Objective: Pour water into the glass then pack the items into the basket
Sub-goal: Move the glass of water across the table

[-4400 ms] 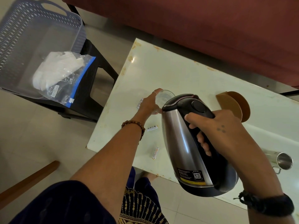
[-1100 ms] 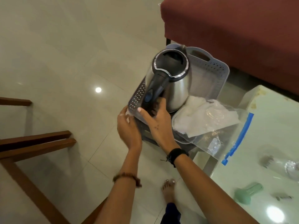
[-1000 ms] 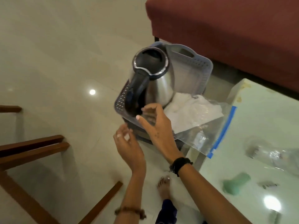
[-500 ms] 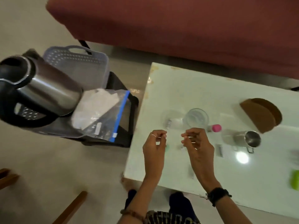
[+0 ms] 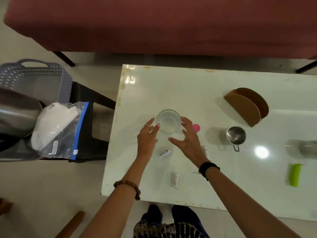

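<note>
Left hand (image 5: 147, 138) and right hand (image 5: 187, 138), fingers spread and uncurled, flank the glass (image 5: 168, 121) standing between their fingertips on the table (image 5: 188, 93); basket (image 5: 36, 79) lies far left of the left hand.

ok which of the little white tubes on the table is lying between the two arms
The small white tube with black print, lying tilted just below the glass, between the wrists. Another tube lies nearer the table's front edge; a third pokes out beyond the right wrist.
</note>
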`<action>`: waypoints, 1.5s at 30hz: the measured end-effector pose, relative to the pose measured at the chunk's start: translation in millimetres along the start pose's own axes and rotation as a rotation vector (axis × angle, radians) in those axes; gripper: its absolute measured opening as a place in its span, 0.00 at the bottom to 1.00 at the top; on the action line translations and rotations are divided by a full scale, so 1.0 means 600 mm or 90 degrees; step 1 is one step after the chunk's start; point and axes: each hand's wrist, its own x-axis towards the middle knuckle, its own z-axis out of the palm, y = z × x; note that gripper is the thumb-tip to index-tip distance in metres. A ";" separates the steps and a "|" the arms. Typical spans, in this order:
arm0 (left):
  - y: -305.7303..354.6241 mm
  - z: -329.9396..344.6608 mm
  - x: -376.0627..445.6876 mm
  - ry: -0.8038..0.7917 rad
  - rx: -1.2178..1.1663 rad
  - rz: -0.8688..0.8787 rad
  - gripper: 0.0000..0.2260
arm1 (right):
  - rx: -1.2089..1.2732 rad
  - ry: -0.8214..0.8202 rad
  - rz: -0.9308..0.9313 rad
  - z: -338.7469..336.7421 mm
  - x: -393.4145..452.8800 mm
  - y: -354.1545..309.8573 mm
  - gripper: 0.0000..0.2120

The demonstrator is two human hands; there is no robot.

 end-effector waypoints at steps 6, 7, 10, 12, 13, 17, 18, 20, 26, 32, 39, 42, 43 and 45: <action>0.009 0.009 0.018 0.020 0.049 0.026 0.19 | -0.009 -0.048 -0.035 0.018 0.054 0.013 0.45; 0.010 0.010 0.021 0.027 0.081 0.038 0.20 | -0.015 -0.041 -0.041 0.019 0.058 0.016 0.44; 0.016 0.011 0.023 0.035 0.171 0.080 0.20 | -0.040 0.002 -0.056 0.023 0.058 0.018 0.41; 0.022 0.008 0.024 0.046 0.206 0.089 0.19 | -0.038 0.024 -0.067 0.028 0.055 0.018 0.39; 0.025 0.006 0.022 0.048 0.211 0.096 0.19 | -0.033 0.035 -0.074 0.030 0.053 0.017 0.39; 0.044 0.003 0.007 0.053 0.208 0.133 0.18 | -0.014 0.056 -0.116 0.021 0.041 -0.001 0.41; 0.051 0.005 -0.001 0.056 0.215 0.145 0.18 | -0.014 0.059 -0.128 0.012 0.036 -0.008 0.42; 0.070 0.003 -0.019 0.057 0.225 0.160 0.18 | -0.034 0.067 -0.154 -0.002 0.026 -0.030 0.42; 0.130 0.100 -0.089 0.032 0.227 0.160 0.16 | -0.069 0.072 -0.174 -0.136 -0.011 -0.077 0.42; 0.142 0.296 -0.158 -0.030 0.235 0.167 0.16 | -0.094 0.090 -0.156 -0.356 -0.063 -0.066 0.39; 0.126 0.526 -0.208 -0.095 0.168 0.154 0.09 | -0.164 0.127 -0.106 -0.582 -0.095 -0.017 0.40; 0.107 0.605 -0.206 -0.102 0.148 0.133 0.14 | -0.202 0.123 -0.079 -0.653 -0.084 0.013 0.41; 0.101 0.629 -0.202 -0.104 0.134 0.120 0.15 | -0.209 0.116 -0.073 -0.673 -0.078 0.024 0.42; 0.090 0.669 -0.193 -0.106 0.100 0.095 0.16 | -0.205 0.097 -0.066 -0.704 -0.063 0.045 0.41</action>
